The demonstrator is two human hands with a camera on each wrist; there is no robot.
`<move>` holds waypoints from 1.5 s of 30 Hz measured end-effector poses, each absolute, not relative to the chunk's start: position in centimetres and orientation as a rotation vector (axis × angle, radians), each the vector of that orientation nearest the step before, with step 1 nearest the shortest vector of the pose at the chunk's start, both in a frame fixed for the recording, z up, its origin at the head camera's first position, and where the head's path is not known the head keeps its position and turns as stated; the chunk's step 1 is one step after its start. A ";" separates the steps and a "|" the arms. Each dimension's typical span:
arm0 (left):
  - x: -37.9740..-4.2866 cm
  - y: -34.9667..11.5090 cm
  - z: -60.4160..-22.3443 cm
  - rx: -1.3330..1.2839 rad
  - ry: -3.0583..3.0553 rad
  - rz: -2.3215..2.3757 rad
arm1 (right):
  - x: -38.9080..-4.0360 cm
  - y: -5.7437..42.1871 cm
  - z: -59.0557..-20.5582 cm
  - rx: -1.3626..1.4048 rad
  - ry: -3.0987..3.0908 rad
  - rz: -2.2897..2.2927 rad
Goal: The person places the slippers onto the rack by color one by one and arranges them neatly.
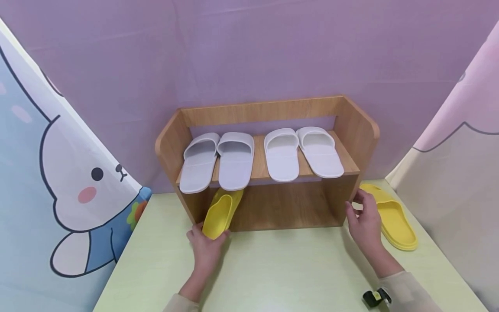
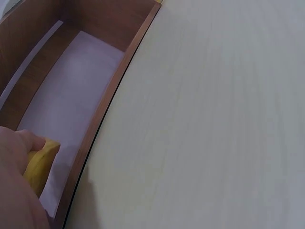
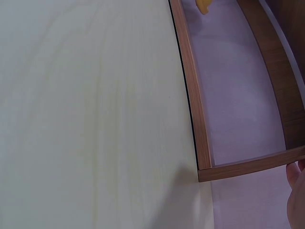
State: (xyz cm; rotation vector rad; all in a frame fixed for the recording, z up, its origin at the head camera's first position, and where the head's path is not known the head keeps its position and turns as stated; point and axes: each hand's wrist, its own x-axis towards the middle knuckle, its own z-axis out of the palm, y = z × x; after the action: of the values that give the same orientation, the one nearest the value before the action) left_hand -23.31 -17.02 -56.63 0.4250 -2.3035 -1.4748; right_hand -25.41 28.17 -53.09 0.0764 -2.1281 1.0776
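Note:
My left hand [image 1: 206, 247] grips a yellow slipper [image 1: 218, 216] by its near end, with the thumb on one side and fingers on the other. The slipper's far part reaches into the lower left of the wooden shoe rack [image 1: 288, 208], partly hidden by the white slippers above. In the left wrist view, the thumb lies against the yellow slipper [image 2: 42, 167]. At the rack's right side panel [image 1: 360, 143], my right hand [image 1: 366, 221] has its fingertips on the outer face, fingers loosely bent. A second yellow slipper [image 1: 395, 221] lies on the table just right of that hand.
Two pairs of white slippers, one pair at left [image 1: 235, 164] and one at right [image 1: 282, 158], sit on the upper shelf, toes overhanging its front edge. A purple cloth [image 1: 257, 52] hangs behind the rack. Printed curtains flank the pale table [image 1: 280, 268].

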 end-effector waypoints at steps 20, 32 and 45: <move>-24.4 -15.3 -57.3 0.523 -2.256 -1.407 | -25.4 28.3 -53.1 0.069 -2.138 1.069; -24.6 -15.1 -57.5 0.558 -2.307 -1.278 | -25.5 28.3 -53.3 0.056 -2.140 1.070; -24.6 -15.0 -57.9 0.456 -2.386 -1.097 | -25.3 28.2 -53.2 0.047 -2.135 1.071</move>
State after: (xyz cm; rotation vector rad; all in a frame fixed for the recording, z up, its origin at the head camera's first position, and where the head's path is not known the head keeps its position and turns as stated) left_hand -24.60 -15.04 -57.91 0.4560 -2.3861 -1.0971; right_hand -25.35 28.18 -53.17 0.0468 -2.1353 1.0710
